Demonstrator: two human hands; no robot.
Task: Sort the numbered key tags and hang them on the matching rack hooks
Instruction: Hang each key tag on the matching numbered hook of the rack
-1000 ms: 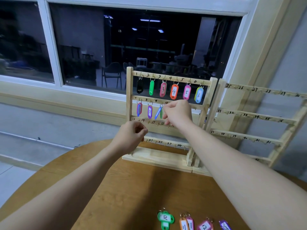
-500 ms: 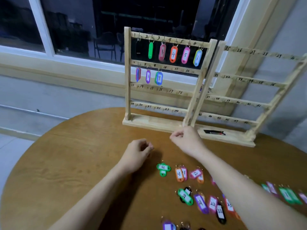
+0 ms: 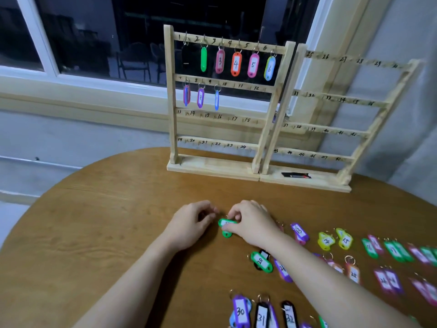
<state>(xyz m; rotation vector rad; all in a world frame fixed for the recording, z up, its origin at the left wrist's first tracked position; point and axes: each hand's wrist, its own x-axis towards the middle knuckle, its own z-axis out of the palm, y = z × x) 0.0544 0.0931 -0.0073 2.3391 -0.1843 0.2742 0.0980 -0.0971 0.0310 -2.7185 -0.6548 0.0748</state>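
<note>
Green plastic shows between the two hands at the middle of the brown wooden bench (image 3: pixel 99 233): a green key tag (image 3: pixel 227 227) lies on the wood, and the right hand (image 3: pixel 254 223) has its fingers curled down over the tag's right end, its grip narrow and closed on it. The left hand (image 3: pixel 190 223) sits just left of the tag with its fingers curled in; whether it touches the tag or pinches its ring cannot be told.

At the far side of the bench stands the left rack (image 3: pixel 171 91), pale wood, with tags on hooks 1 to 6 along its top bar and three more on 7, 8 and 9 below. The bars marked 13 to 24 carry none. The right rack (image 3: pixel 350 131) stands just beside it, angled away, numbered from 25 up.

Loose tags (image 3: pixel 345 241) lie spread over the near right of the bench, among them a green 20 (image 3: pixel 261 261) and a purple 30 (image 3: pixel 240 310) near the bottom edge.
</note>
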